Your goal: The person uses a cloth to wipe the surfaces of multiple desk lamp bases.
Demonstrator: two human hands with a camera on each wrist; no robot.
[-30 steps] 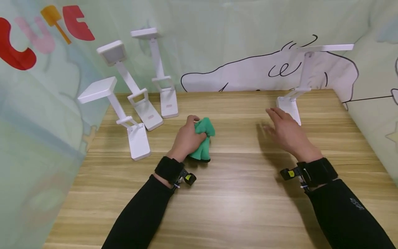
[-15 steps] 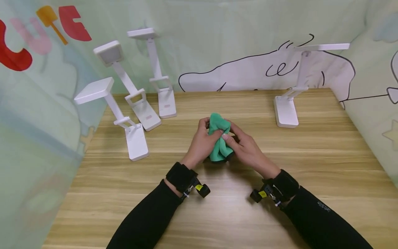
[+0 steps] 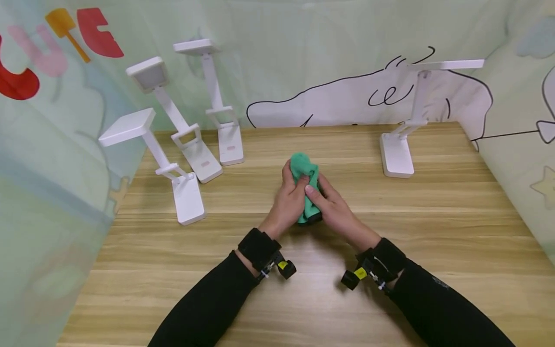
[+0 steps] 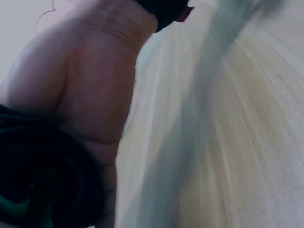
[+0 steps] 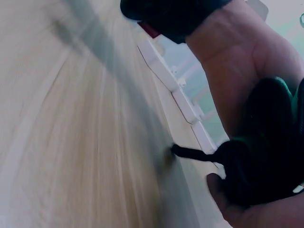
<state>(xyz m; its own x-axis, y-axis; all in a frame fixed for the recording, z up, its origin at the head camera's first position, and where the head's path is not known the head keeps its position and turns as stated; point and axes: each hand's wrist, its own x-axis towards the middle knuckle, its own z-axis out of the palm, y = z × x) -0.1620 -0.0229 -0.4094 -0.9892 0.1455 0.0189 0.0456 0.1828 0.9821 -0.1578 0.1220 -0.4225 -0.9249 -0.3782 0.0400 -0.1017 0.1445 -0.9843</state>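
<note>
A bunched green cloth (image 3: 300,163) with a dark hem is held between both hands over the middle of the table. From its left side my left hand (image 3: 287,202) grips it, thumb across the front. My right hand (image 3: 342,207) holds the opposite side, its thumb close to the left one. In the left wrist view the cloth (image 4: 47,171) looks dark and rolled against the palm. A short dark strap (image 5: 192,153) sticks out from the bundle in the right wrist view. The cloth hides several fingertips.
Three white desk lamps (image 3: 189,200) stand at the left of the wooden table (image 3: 243,193). Another white desk lamp (image 3: 397,156) is at the back right. A printed curtain (image 3: 277,58) hangs along the back and sides.
My left hand has carried the cloth rightward to the middle. My right hand has come left from beside the right lamp and taken hold of it. The cloth is bunched narrower.
</note>
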